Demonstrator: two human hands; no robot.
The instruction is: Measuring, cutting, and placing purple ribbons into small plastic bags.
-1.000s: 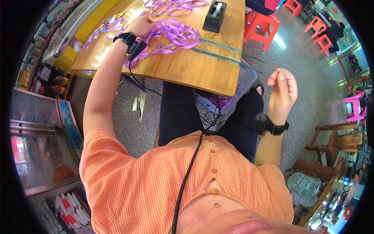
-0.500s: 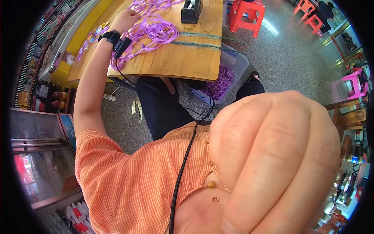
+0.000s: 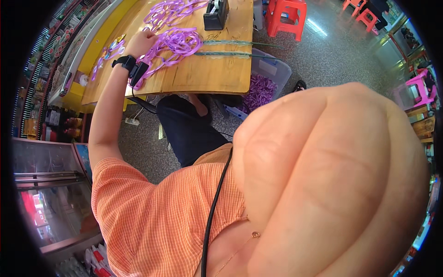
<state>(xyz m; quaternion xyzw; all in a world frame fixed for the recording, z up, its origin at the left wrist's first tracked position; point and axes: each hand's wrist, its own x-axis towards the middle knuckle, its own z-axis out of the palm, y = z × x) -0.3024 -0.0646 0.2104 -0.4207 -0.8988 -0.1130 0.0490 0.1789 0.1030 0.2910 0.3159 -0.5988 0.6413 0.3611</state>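
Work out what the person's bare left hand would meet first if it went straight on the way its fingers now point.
Most likely the tangled flat purple ribbon on the yellow-brown wooden table, just ahead of the left hand; depth is unclear, so it may already touch.

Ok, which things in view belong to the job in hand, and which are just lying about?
Likely the job:
purple ribbon, at the left hand
green strands
tape dispenser
bin of purple pieces

Apparently just about:
red stool
pink stool
white power strip
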